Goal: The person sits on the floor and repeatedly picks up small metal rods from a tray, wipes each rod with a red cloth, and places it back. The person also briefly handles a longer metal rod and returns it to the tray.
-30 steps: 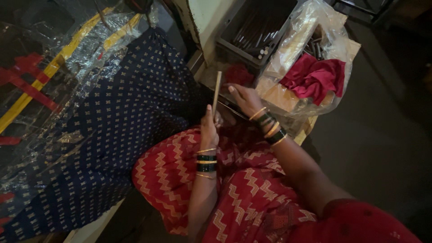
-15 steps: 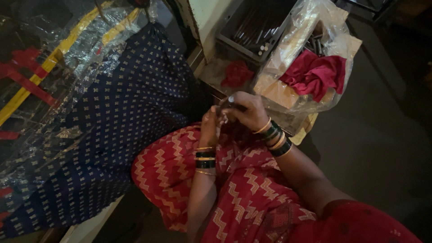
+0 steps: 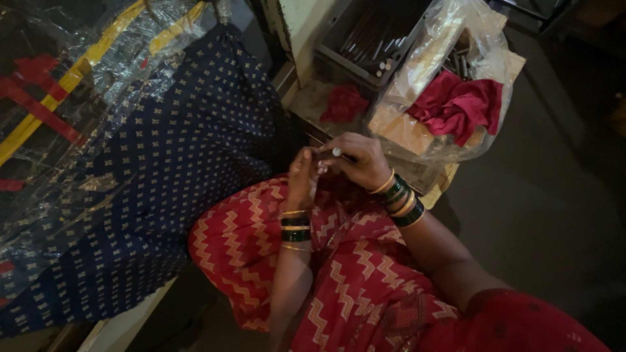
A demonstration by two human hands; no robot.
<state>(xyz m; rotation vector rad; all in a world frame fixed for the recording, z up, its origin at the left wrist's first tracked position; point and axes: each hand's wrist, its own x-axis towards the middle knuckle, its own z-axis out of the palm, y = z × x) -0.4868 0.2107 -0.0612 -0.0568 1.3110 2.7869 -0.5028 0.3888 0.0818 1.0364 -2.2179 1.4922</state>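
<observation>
Both hands meet over my lap, which is covered in red cloth with a zigzag pattern (image 3: 365, 274). My right hand (image 3: 360, 161) curls around a thin rod (image 3: 336, 152); only the rod's pale round end shows between the fingers. My left hand (image 3: 302, 176) presses against the same rod from the left, fingers closed. Both wrists carry green and gold bangles. The rest of the rod is hidden inside the hands.
A grey crate of thin metal rods (image 3: 368, 39) stands just beyond the hands. Next to it are a crumpled red rag (image 3: 343, 104) and a clear plastic bag holding red cloth (image 3: 456, 104). Dark blue patterned fabric (image 3: 182, 163) and striped plastic sheeting (image 3: 65, 98) fill the left. Bare dark floor (image 3: 554, 195) lies right.
A second ago the rod stood upright in my left hand with my right hand open beside it. Both hands have since closed together around it, hiding most of it.
</observation>
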